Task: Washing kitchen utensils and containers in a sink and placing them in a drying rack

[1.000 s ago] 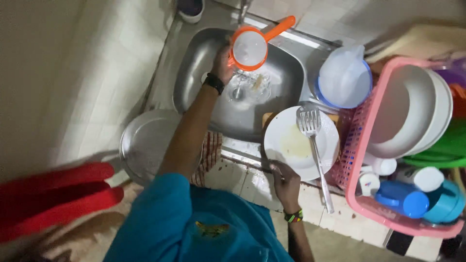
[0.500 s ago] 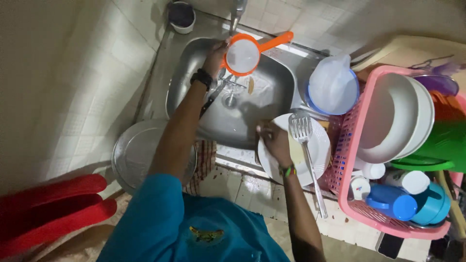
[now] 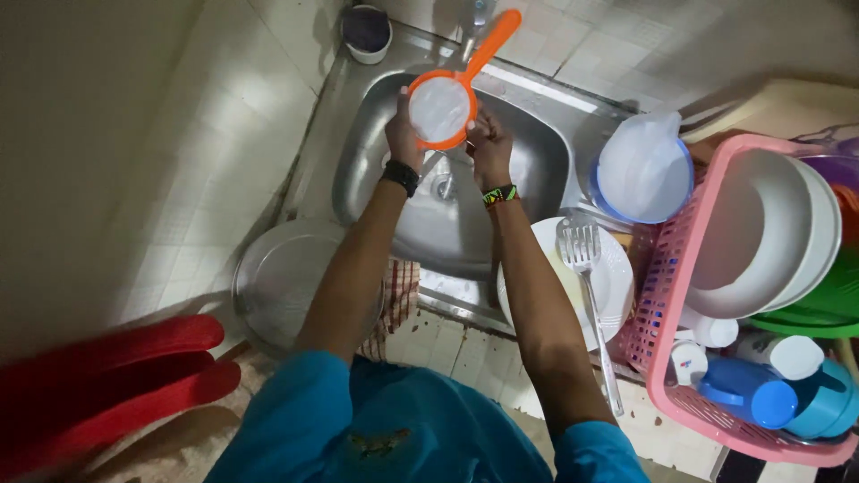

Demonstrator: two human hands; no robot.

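Head view, nearest first: my blue shirt (image 3: 403, 429) fills the bottom edge, with red plastic pieces (image 3: 107, 376) off to my left. Beyond that a round metal plate (image 3: 286, 286) lies on the counter left of the sink, and a white plate (image 3: 613, 277) with a metal spatula (image 3: 591, 304) across it lies to the right. Just past the plate, a pink dish rack (image 3: 667, 295) holds white bowls (image 3: 761, 233) and blue cups (image 3: 761, 398), with a white jug (image 3: 640, 165) near its top corner.

Further out, over the steel sink (image 3: 537, 152), my left hand (image 3: 403, 134) and right hand (image 3: 490, 148) meet at the orange strainer (image 3: 443, 107). My left fingers curl around its rim. My right fingers press against its right edge, gripping it. Its handle points up and away, towards the tap. A small round container (image 3: 367, 31) stands at the sink's far corner.
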